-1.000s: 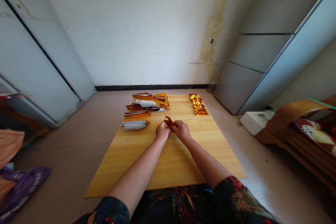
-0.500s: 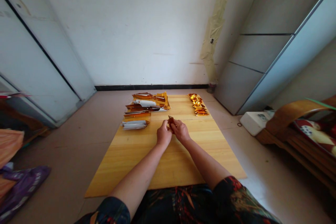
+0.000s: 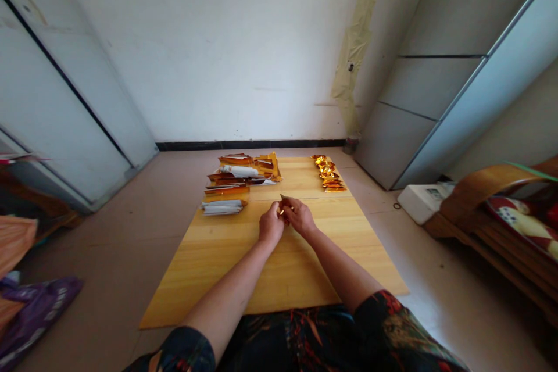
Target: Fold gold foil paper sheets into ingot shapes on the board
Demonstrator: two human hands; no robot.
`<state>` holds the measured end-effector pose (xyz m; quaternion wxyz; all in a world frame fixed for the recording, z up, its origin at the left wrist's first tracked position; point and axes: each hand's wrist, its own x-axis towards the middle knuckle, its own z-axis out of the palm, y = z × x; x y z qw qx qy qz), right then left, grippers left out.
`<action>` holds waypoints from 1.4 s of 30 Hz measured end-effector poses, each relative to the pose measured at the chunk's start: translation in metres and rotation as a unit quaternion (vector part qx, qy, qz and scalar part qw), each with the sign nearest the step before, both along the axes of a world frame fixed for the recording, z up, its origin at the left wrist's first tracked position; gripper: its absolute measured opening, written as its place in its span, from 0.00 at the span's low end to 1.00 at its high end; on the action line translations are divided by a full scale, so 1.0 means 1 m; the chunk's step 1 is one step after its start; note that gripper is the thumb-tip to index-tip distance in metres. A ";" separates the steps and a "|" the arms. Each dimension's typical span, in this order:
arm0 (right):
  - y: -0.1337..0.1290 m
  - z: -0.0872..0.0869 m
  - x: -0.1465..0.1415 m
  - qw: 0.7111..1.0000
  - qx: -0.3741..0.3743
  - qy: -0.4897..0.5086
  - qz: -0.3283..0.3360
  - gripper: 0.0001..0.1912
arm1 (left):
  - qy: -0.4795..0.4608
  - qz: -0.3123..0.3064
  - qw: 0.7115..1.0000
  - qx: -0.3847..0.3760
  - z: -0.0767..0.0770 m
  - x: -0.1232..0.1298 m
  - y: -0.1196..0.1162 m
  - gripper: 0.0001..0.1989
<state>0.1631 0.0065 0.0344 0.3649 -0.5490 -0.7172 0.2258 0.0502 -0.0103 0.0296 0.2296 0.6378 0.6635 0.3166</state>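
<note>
Both my hands meet over the middle of a light wooden board (image 3: 331, 244). My left hand (image 3: 271, 225) and my right hand (image 3: 300, 217) are closed on one small piece of shiny gold-brown foil (image 3: 282, 207), mostly hidden by the fingers. A dark pointed corner of it sticks up above my right fingertips. Beyond my hands to the left lie piles of flat gold-brown foil wrappers (image 3: 229, 194) and white folded strips (image 3: 222, 207). A row of small folded gold foil pieces (image 3: 329, 174) lies at the far right.
A white wall (image 3: 226, 58) with a black skirting stands behind the board. At the right are a grey refrigerator (image 3: 410, 116), a white box (image 3: 421, 203) and a wooden bench (image 3: 475, 232). A purple bag (image 3: 39, 314) lies on the floor at the left.
My fingers have shifted slightly around the foil, and my right fingers now cover more of its top. The piles on the board look the same.
</note>
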 end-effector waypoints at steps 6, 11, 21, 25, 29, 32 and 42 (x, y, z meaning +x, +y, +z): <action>0.002 -0.004 0.000 1.000 0.021 0.009 0.000 0.12 | 0.002 -0.006 1.000 0.016 -0.002 0.001 -0.003 0.16; 0.005 -0.006 0.002 1.000 0.002 -0.006 0.015 0.12 | -0.016 -0.023 0.999 0.029 -0.003 0.001 -0.005 0.17; 0.007 -0.008 0.005 0.999 0.017 0.031 0.032 0.17 | -0.035 -0.006 0.999 0.027 -0.005 0.002 -0.002 0.10; 0.007 -0.002 0.006 0.999 0.019 0.004 0.028 0.13 | -0.043 0.007 0.999 0.026 -0.007 0.002 -0.003 0.17; 0.010 0.003 0.006 1.000 0.001 -0.020 0.018 0.11 | -0.030 -0.013 0.999 0.029 -0.008 0.002 -0.004 0.19; 0.013 0.002 0.006 1.000 -0.029 0.002 -0.002 0.12 | -0.023 -0.024 0.999 0.025 -0.006 0.002 -0.004 0.14; 0.015 -0.013 0.014 0.996 -0.034 0.078 -0.026 0.06 | 0.026 -0.013 1.000 -0.011 0.003 0.000 -0.002 0.11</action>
